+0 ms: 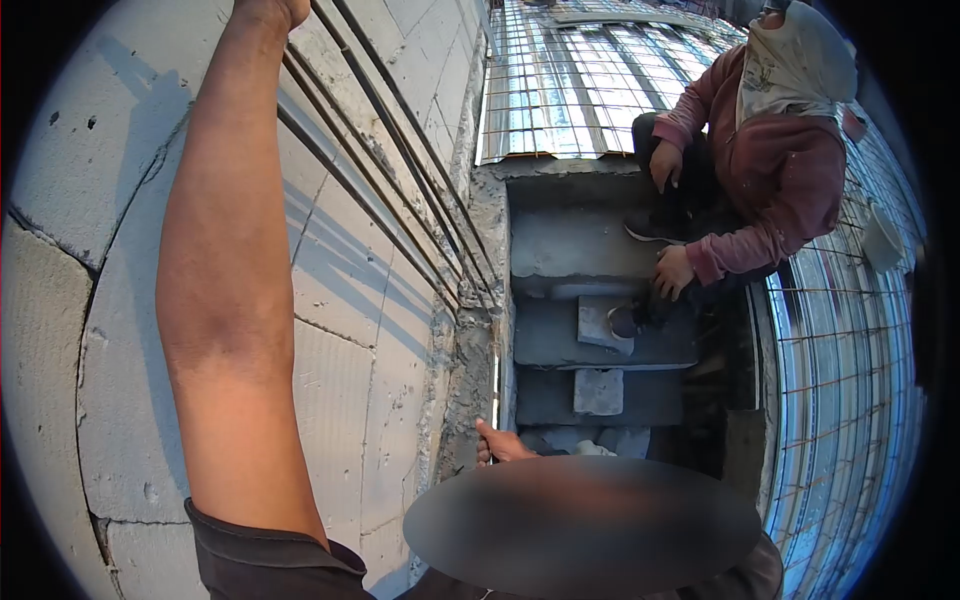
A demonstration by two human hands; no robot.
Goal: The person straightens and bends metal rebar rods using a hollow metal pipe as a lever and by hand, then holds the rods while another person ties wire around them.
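My left forearm stretches up along the block wall (330,390). Only the base of my left hand (275,10) shows at the top edge, close to the steel rebars (385,130); its fingers are mostly cut off. Low in the middle, my right hand (505,446) is closed around a thin, pale upright strip (495,375) beside the rough mortar edge (465,390). What kind of tool or piece the strip is, I cannot make out. A blurred oval hides most of my right forearm.
A co-worker (780,170) in a hooded pink top sits by the concrete steps (570,240). Two pale blocks, one nearer (598,392) and one farther (597,322), lie on the lower steps. Metal decking with a rebar grid (570,90) spreads behind and right. A pale bucket (882,238) stands there.
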